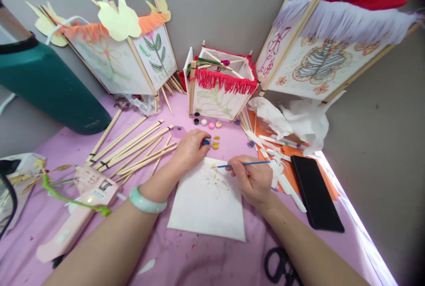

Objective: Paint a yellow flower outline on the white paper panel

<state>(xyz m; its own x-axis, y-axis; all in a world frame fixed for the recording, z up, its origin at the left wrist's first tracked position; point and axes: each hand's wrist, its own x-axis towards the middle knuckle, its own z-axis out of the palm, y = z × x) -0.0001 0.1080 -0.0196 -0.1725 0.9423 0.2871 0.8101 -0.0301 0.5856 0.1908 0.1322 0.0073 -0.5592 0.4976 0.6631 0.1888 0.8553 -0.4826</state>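
A thin blue paintbrush (245, 163) is pinched in my right hand (254, 179), its tip touching a yellow flower outline (215, 180) on a white sheet (207, 215). Just beyond the sheet's top edge, my left hand (191, 149) rests with curled fingers at a small blue paint pot (206, 142). The fingers seem to grip this pot, though they partly hide it. Beside it stands an open yellow paint pot (215, 145). Several more pots, including a pink one (211, 125), sit farther back.
Decorated paper lanterns (106, 62) stand along the wall. Wooden sticks (133, 146) and a pink glue gun (81, 215) lie left, near a green bottle (49, 82). On the right are paper scraps (282, 175), a black phone (317, 193) and scissors (277, 266).
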